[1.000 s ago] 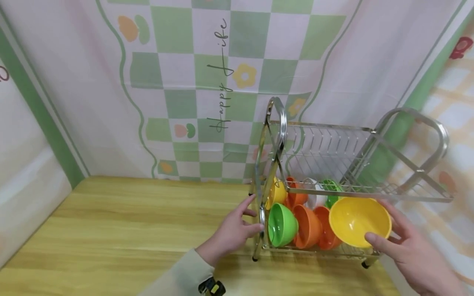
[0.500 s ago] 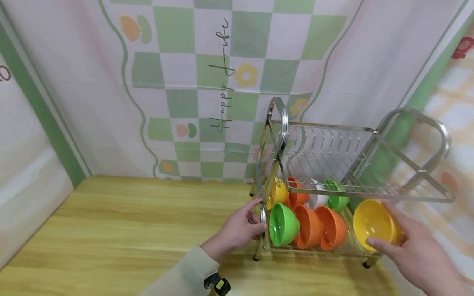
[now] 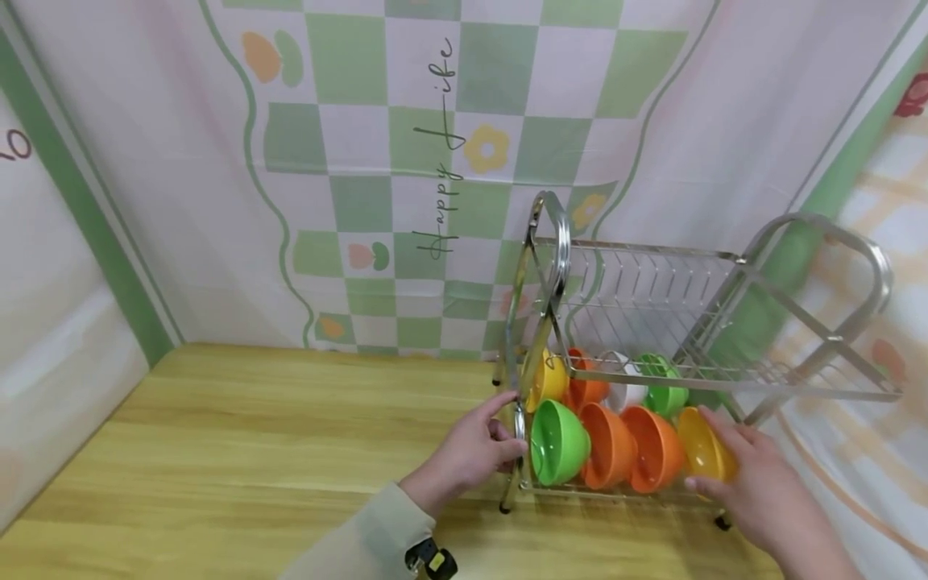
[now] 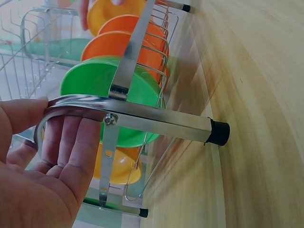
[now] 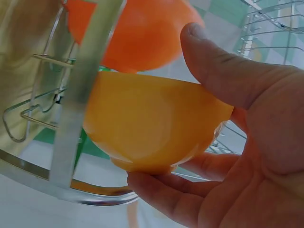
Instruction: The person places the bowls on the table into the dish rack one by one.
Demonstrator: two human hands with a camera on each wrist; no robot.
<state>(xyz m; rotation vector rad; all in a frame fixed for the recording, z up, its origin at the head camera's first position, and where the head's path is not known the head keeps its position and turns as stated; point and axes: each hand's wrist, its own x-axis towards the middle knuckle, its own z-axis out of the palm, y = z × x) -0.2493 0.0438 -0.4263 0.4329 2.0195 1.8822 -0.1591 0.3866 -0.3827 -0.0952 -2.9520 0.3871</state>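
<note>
My right hand (image 3: 768, 483) holds a yellow bowl (image 3: 702, 447) on its side at the right end of the rack's lower tier. In the right wrist view, the thumb lies near the rim of the yellow bowl (image 5: 152, 118) and fingers reach under its base. Beside it stand two orange bowls (image 3: 658, 451) and a green bowl (image 3: 569, 443), all tipped sideways in the front row. With thumb and fingers, my left hand (image 3: 471, 447) grips the left end frame of the metal dish rack (image 3: 562, 250). The left wrist view shows the fingers behind that frame (image 4: 156, 114).
Behind the front row are a yellow bowl (image 3: 553, 383), an orange bowl (image 3: 590, 392), a white cup-like piece (image 3: 627, 395) and a green bowl (image 3: 669, 399). The rack's upper tier spans above them. A wooden table (image 3: 275, 451) extends left; a checked curtain (image 3: 428, 145) hangs behind.
My right hand has brought the yellow bowl down and turned it sideways, into the lower tier next to the orange bowls. My left hand has closed around the rack's left frame.
</note>
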